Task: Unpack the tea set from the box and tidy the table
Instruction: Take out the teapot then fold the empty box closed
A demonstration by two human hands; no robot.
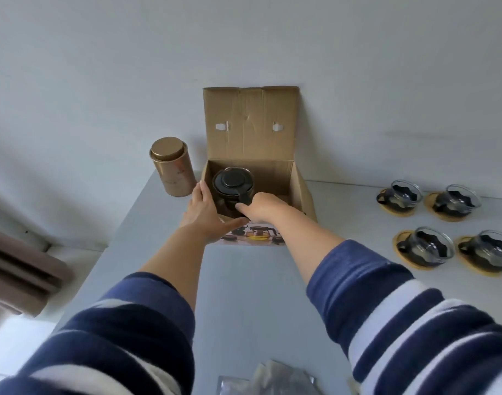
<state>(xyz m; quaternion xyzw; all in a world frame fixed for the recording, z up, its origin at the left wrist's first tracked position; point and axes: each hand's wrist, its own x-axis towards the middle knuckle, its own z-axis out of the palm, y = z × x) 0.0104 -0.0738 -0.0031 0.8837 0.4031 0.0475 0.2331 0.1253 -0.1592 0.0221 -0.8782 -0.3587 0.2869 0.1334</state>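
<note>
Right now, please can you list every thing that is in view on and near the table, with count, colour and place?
cardboard box: one, brown, open, at the table's far edge against the wall
teapot: one, black lid and handle, inside the box on its left
tea tin: one, gold, upright left of the box
glass cups: four, clear with black holders, each on a tan coaster, right of the box
foil packets: silvery, near edge; count unclear
table: one, pale grey
left hand: open, against the box's left front corner
right hand: grip on the teapot's handle
</note>
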